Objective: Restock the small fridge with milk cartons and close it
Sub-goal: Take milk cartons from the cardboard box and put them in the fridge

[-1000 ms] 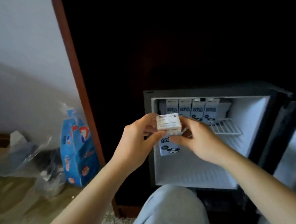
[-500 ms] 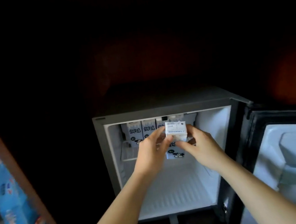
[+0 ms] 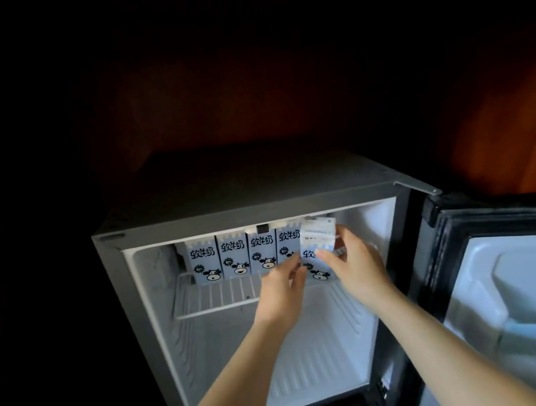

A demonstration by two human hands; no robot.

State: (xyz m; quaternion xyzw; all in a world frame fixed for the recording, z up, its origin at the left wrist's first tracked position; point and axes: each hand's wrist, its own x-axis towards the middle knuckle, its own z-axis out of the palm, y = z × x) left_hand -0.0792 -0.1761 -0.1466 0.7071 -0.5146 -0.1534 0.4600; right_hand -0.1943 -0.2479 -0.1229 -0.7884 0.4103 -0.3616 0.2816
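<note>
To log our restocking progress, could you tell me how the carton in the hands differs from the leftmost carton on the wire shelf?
The held carton is tilted; the leftmost carton stands upright. The held carton is gripped by the left hand and right hand, in front of the row; the leftmost carton rests untouched on the wire shelf. Both share the blue-and-white cow print.

Dark wood cabinet (image 3: 506, 130) behind; reddish-brown at rt.

Printed paper carton (image 3: 317, 251), wire shelf (image 3: 217, 294)
</note>
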